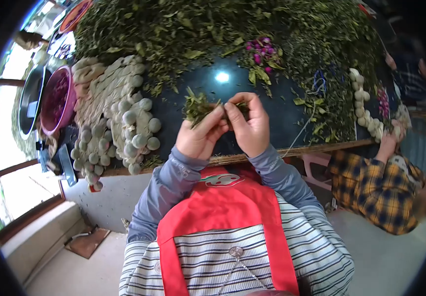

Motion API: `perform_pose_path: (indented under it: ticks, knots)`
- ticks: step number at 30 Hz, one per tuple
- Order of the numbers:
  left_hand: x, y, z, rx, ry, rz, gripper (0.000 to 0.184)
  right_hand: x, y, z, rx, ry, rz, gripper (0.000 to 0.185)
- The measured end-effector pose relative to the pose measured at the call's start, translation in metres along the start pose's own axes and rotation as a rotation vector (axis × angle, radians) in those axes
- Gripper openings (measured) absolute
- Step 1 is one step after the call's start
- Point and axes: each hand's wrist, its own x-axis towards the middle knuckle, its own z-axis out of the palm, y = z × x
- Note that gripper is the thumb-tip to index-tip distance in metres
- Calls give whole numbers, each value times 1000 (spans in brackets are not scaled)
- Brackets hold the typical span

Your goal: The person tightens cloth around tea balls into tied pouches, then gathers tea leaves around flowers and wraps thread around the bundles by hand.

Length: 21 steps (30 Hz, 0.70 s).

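My left hand is closed around a small bunch of green leaves, whose tips stick out to the left and upward. Thumb against fingers, my right hand pinches at the same greenery, and a few dark leaf bits show behind its thumb. The two hands meet fingertip to fingertip above the dark tabletop, near its front edge. Any thread or stem between the fingertips is too small to make out.
A large heap of green leaves covers the back. Purple flowers lie before it. Strings of pale round balls hang over the left edge, near a pink basin. Blue cord lies right; a person in a checked shirt sits there.
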Motion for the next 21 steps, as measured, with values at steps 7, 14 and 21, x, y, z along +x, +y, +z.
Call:
perform_pose_path:
  ticks: [7,14,21]
  knots:
    - [2,8,7,134,43,-75,13,-1,19,-16,-131,-44,-101,12]
    - [22,0,-50,562,160,67,11,39,17,-115,-755,245,-319,12]
    - [13,-13,-79,773,189,377,12,46,42,-250,-1319,457,-262,8]
